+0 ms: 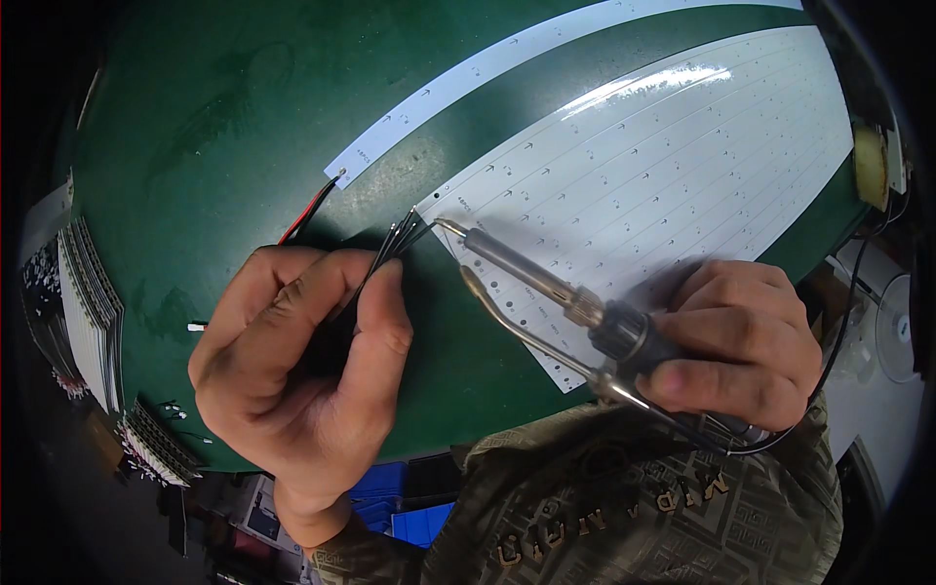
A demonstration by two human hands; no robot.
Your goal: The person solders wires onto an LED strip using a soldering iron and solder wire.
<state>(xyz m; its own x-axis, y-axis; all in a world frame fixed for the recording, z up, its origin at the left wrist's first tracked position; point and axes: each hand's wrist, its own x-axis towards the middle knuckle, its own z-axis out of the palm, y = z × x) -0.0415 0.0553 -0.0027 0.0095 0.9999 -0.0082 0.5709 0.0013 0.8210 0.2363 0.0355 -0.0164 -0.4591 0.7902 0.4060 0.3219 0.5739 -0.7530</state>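
My left hand pinches a small bundle of thin black wires, their bare ends fanned out at the near corner of a white panel of long circuit strips. My right hand grips a soldering iron with a metal feed tube beside its barrel. The iron's tip touches the panel's corner right next to the wire ends. A red and black wire pair lies on the green table, joined to the end of a single white strip.
Stacks of white strips with wires stand on edge at the table's left rim and lower left. A yellowish sponge holder sits at the right edge. Blue bins show below the table's front edge.
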